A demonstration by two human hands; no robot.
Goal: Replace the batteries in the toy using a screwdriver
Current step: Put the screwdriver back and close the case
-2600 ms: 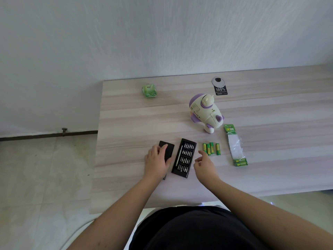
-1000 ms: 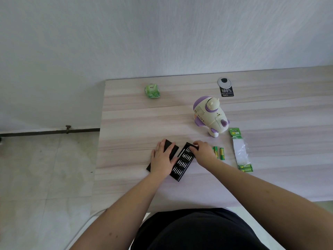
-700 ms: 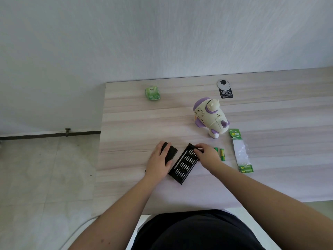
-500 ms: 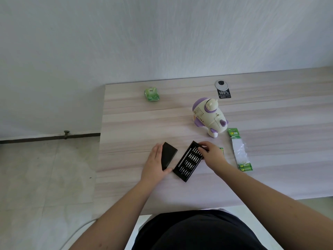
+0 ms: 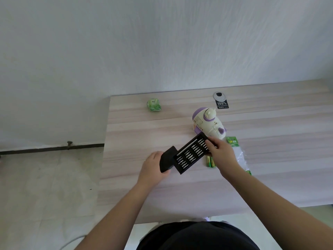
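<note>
Since the earlier frames, the black bit tray (image 5: pixel 192 156) has been drawn out of the black sleeve (image 5: pixel 167 161) and swung diagonally, its far end now raised close to the toy. The tray is held at its upper right corner by the right hand (image 5: pixel 220 154), whose grip is narrow, with fingers curled over the tray's edge. The sleeve is held by the left hand (image 5: pixel 153 168), thumb and fingers closed round its near end; the sleeve is seen tilted, beside the tray's lower left end, and whether the two still touch cannot be told. Rows of silver bits and a long silver driver shaft (image 5: pixel 187 147) are seen lying in the tray.

The toy (image 5: pixel 209 123), cream with purple parts, is seen on the wooden surface (image 5: pixel 137 130) just beyond the tray's far end. Green and yellow batteries (image 5: pixel 210 162) lie on the surface, partly hidden beneath the right hand and wrist. A green battery card with clear wrapper (image 5: pixel 236 147) lies to their right. A small green packet (image 5: pixel 153 105) is placed near the far left edge, and a black and silver tag (image 5: pixel 221 102) lies beyond the toy.
</note>
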